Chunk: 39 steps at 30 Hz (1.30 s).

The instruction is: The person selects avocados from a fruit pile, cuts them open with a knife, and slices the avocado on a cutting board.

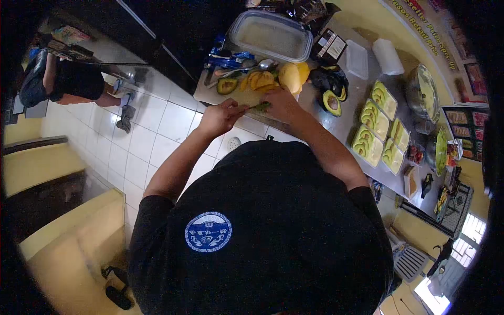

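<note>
My left hand (223,116) is closed, its fingertips pinching one end of a narrow green piece (259,106) that looks like avocado. My right hand (283,106) curls around the other end, over the near edge of the cutting board (210,94). Just beyond my left hand lies a cut avocado half (227,85). Orange-yellow mango slices (258,81) are on the board, with a whole yellow mango (290,78) beside them. A spoon (265,65) lies behind. To the right are dark avocado skins (326,77) and another avocado half (331,102).
A large clear plastic tub (271,35) stands at the back. Several trays of sliced avocado (369,143) sit to the right, near a steel bowl (422,94) and a paper towel roll (388,56). Another person (73,81) is at the far left, across the tiled floor (157,118).
</note>
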### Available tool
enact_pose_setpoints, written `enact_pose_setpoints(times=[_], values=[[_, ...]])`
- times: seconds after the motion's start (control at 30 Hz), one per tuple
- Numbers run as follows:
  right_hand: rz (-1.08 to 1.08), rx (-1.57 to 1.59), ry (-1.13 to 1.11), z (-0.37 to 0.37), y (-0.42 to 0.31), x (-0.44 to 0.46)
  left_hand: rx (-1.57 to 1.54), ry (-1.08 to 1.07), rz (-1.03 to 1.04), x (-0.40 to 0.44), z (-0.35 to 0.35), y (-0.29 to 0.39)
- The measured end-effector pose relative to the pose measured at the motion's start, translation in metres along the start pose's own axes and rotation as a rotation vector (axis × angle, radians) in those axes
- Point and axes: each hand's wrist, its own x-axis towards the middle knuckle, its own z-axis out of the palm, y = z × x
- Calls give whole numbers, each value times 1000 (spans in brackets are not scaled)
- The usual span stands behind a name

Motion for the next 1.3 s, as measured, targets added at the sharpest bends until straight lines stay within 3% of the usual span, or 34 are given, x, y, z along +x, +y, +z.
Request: enact_pose_setpoints(times=[0.3, 0.5, 0.6, 0.67, 0.7, 0.77, 0.8, 0.93, 1.03, 1.13, 1.23, 1.3], values=[[-115, -53, 50, 5, 10, 3, 84, 120, 68, -2, 11, 6], [-166, 28, 222, 5, 21, -2, 160, 215, 53, 4, 5, 15], [-111, -63, 104, 0, 29, 0, 221, 233, 70, 6, -1, 18], [57, 369, 189, -12, 31, -19, 240, 265, 48, 11, -1, 23], [81, 369, 201, -16, 35, -25, 233, 258, 73, 13, -2, 26], [61, 505, 292, -22, 43, -39, 216, 189, -74, 14, -5, 38], [24, 461, 356, -22, 42, -47, 88, 94, -224, 17, -8, 48], [-139, 143, 467, -31, 36, -67, 240, 154, -26, 28, -15, 72], [-104, 257, 308, -37, 40, -83, 273, 156, 45, 35, -15, 86], [18, 420, 415, -41, 52, -118, 193, 181, 195, 43, -12, 111], [168, 567, 487, -55, 72, -169, 62, 83, 184, 50, -6, 136], [407, 613, 623, -65, 98, -217, 50, 222, 258, 51, 4, 143]])
